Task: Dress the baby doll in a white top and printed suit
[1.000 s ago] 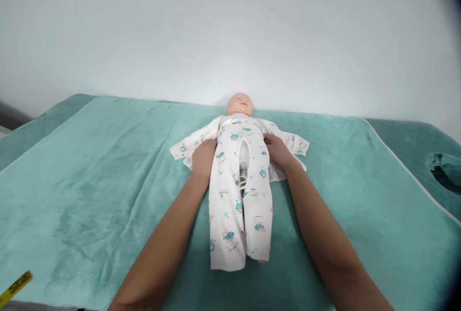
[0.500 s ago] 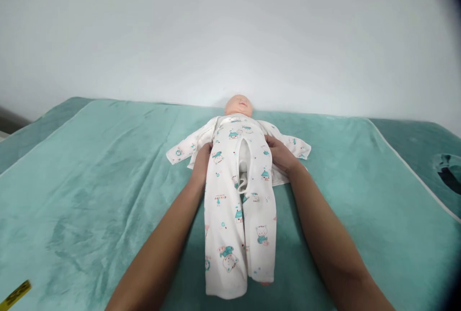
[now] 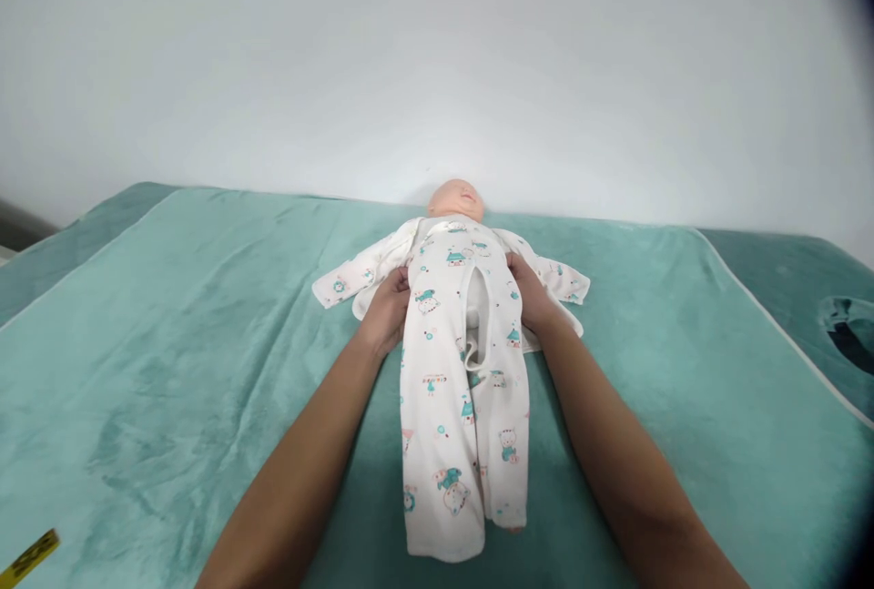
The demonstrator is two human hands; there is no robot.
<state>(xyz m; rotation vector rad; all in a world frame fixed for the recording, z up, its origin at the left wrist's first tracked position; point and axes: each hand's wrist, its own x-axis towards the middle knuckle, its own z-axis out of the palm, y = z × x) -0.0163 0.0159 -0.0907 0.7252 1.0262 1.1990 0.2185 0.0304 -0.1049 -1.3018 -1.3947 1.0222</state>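
Head view: which step is this?

— Probably adjusting the split-crotch trousers (image 3: 437, 343) on the baby doll (image 3: 452, 198), lying face-up between the hands on a teal blanket (image 3: 205, 343).

— And the next move?

— I'd say it calls for even handling at both sides, keeping the open jacket (image 3: 350, 279) clear.

— Pose?

— Left hand (image 3: 389, 305) and right hand (image 3: 533, 293) reach forward, half-closed, against the trousers' sides. Fingertips are partly hidden; I can't tell whether either grips fabric.
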